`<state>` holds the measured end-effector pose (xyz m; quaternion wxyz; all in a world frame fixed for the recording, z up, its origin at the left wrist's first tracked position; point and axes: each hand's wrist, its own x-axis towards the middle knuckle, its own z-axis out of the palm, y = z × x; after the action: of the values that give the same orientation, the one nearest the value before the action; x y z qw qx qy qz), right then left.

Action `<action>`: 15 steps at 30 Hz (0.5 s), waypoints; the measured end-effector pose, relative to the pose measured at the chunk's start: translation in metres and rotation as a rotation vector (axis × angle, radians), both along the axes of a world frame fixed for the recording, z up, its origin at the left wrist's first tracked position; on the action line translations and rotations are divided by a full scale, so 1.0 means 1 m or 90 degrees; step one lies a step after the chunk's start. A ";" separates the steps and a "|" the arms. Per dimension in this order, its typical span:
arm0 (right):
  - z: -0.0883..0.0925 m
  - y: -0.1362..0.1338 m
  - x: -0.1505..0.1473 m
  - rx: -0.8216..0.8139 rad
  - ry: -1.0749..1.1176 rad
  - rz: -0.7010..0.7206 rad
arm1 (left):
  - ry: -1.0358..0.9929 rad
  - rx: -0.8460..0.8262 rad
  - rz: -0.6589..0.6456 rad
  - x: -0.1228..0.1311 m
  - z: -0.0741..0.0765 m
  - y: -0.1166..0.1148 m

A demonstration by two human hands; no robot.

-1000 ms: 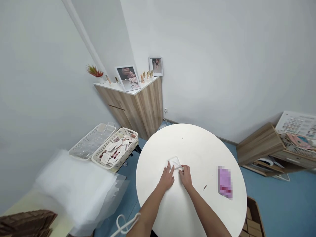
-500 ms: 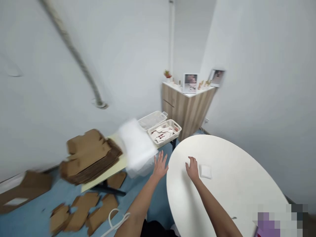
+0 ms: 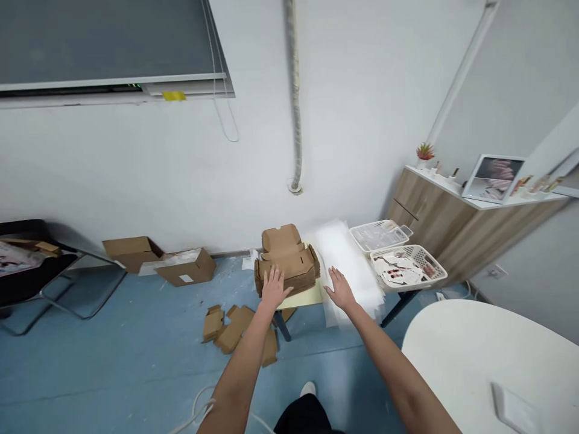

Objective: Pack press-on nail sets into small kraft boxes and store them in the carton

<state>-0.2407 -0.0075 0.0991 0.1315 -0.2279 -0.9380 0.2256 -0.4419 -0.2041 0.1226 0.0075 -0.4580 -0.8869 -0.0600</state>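
Both arms stretch forward over the low table (image 3: 312, 296) by the wall. My left hand (image 3: 274, 290) has its fingers spread just in front of a stack of flat brown cardboard box blanks (image 3: 289, 258); whether it touches them I cannot tell. My right hand (image 3: 340, 289) is open, thumb out, over or against the near left part of a pile of thin white translucent sheets (image 3: 350, 256). Neither hand holds anything. Right of the sheets stands a white basket (image 3: 441, 274) with cards and small items, and behind it another basket (image 3: 402, 235) with clear packets.
A round white table (image 3: 452, 343) with a small white packet (image 3: 520, 410) is at the right. Loose cardboard blanks (image 3: 239, 325) lie on the blue floor. Open boxes (image 3: 187, 271) and a black chair (image 3: 27, 283) stand left. A wooden cabinet (image 3: 434, 223) fills the right corner.
My view has swung left, towards the low table. Both hands have moved from beside and over the round table to the cardboard stack and the white sheets.
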 end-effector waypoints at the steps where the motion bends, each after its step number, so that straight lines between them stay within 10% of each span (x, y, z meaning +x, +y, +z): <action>1: 0.004 -0.007 -0.020 0.007 -0.010 0.032 | -0.012 -0.016 -0.005 -0.013 -0.001 -0.005; 15: 0.020 -0.005 -0.152 -0.045 -0.187 0.193 | -0.172 -0.100 -0.011 -0.102 0.009 -0.017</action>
<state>-0.3924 -0.0127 0.1194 -0.0499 -0.1193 -0.9621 0.2402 -0.5439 -0.2211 0.1312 -0.1485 -0.4525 -0.8778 -0.0518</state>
